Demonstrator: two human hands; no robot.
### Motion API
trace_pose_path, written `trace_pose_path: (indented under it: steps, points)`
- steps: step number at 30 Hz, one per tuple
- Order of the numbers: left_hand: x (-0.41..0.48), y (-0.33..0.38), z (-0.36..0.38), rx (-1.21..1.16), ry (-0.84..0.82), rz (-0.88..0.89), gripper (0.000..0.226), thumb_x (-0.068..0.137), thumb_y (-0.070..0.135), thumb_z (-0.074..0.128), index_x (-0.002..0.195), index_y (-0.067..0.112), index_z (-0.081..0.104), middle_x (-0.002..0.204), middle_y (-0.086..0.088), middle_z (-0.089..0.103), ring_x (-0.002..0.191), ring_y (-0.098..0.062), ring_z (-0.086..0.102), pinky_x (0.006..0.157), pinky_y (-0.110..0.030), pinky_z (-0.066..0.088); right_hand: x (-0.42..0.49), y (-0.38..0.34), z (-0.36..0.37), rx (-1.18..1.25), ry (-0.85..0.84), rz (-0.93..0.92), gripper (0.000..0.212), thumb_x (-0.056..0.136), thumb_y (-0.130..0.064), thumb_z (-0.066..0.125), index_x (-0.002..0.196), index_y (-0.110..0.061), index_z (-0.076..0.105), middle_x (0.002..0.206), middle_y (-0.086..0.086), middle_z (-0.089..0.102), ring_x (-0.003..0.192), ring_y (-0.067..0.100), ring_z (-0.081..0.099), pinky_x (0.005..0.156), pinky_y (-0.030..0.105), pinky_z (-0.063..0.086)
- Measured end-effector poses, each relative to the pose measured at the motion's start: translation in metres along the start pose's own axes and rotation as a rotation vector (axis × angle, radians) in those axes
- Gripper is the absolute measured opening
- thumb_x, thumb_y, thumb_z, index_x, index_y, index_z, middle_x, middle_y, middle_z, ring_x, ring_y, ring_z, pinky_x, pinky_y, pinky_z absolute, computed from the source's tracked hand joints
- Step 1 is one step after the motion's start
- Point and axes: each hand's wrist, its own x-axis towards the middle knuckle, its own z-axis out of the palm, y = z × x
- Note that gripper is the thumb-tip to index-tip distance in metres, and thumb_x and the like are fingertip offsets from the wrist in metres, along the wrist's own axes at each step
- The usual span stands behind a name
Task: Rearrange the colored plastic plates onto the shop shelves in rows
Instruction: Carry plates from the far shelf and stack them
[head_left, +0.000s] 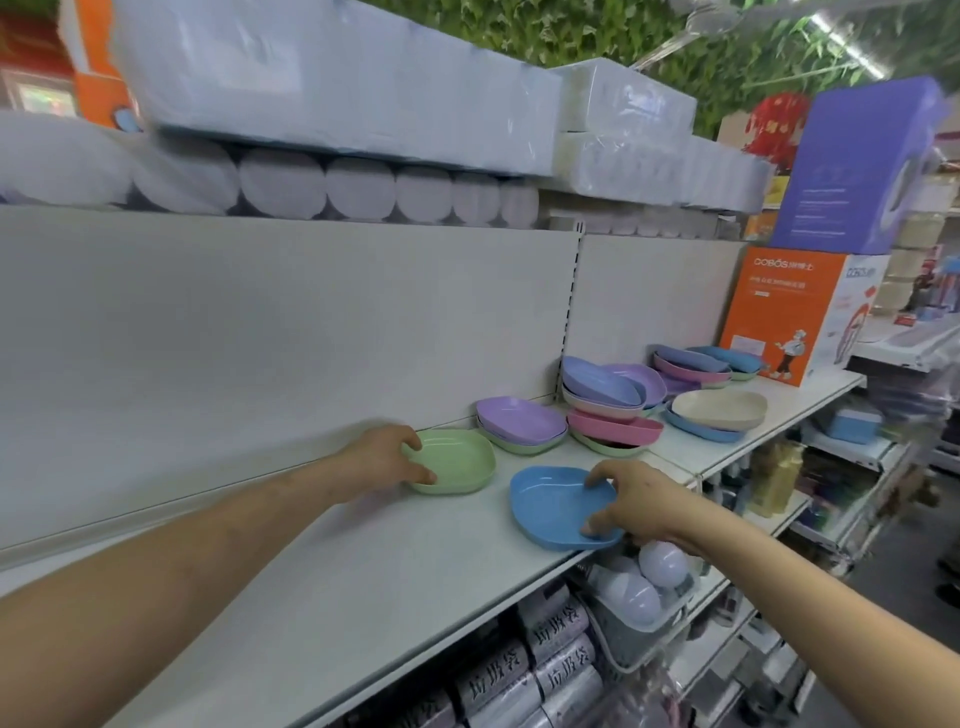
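Holding two plates apart on the white shelf, one per hand. Left hand grips the green plate by its left rim, fingers curled over the edge, close to the back panel. Right hand pinches the blue plate at its right rim, near the front lip. Likely spacing a back and a front row. The purple-topped stack and pink-topped stack sit just right, unsorted.

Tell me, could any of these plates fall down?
Maybe. The blue plate that the right hand grips sits at the front edge of the shelf, so a nudge could tip it off. The pile with the tilted pink plate might slide if bumped.
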Motion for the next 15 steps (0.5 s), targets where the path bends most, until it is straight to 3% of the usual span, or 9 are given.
trace_pose_path:
  steps: [5, 9, 13, 15]
  points:
    - [0.003, 0.021, 0.012, 0.012, 0.013, -0.051, 0.052, 0.078, 0.024, 0.088, 0.123, 0.018, 0.061, 0.098, -0.002, 0.057, 0.076, -0.018, 0.055, 0.060, -0.025, 0.049, 0.008, 0.005, -0.007, 0.056, -0.041, -0.082, 0.046, 0.073, -0.015, 0.089, 0.112, -0.026, 0.069, 0.092, -0.001, 0.058, 0.057, 0.011, 0.056, 0.048, 0.020, 0.043]
    - [0.003, 0.031, 0.017, -0.083, 0.035, -0.099, 0.050, 0.078, 0.007, 0.087, 0.121, 0.010, 0.062, 0.097, -0.005, 0.056, 0.068, -0.018, 0.059, 0.059, -0.029, 0.056, 0.011, 0.017, -0.013, 0.115, -0.019, -0.142, 0.044, 0.074, -0.007, 0.086, 0.110, -0.027, 0.072, 0.094, -0.006, 0.051, 0.072, 0.010, 0.054, 0.056, 0.018, 0.040]
    - [-0.006, 0.039, 0.013, -0.159, 0.047, -0.116, 0.044, 0.082, -0.007, 0.078, 0.120, 0.005, 0.061, 0.102, -0.006, 0.053, 0.081, -0.026, 0.067, 0.080, -0.040, 0.064, 0.011, 0.026, -0.018, 0.226, -0.021, -0.166, 0.041, 0.079, 0.002, 0.080, 0.112, -0.019, 0.069, 0.091, 0.003, 0.049, 0.063, 0.015, 0.054, 0.049, 0.019, 0.048]
    - [-0.013, 0.039, 0.011, -0.191, 0.049, -0.127, 0.042, 0.084, -0.009, 0.075, 0.120, 0.007, 0.062, 0.106, -0.006, 0.051, 0.082, -0.024, 0.065, 0.076, -0.035, 0.064, 0.009, 0.028, -0.019, 0.296, -0.030, -0.176, 0.039, 0.081, 0.006, 0.077, 0.112, -0.015, 0.067, 0.093, 0.005, 0.047, 0.064, 0.018, 0.058, 0.053, 0.023, 0.057]
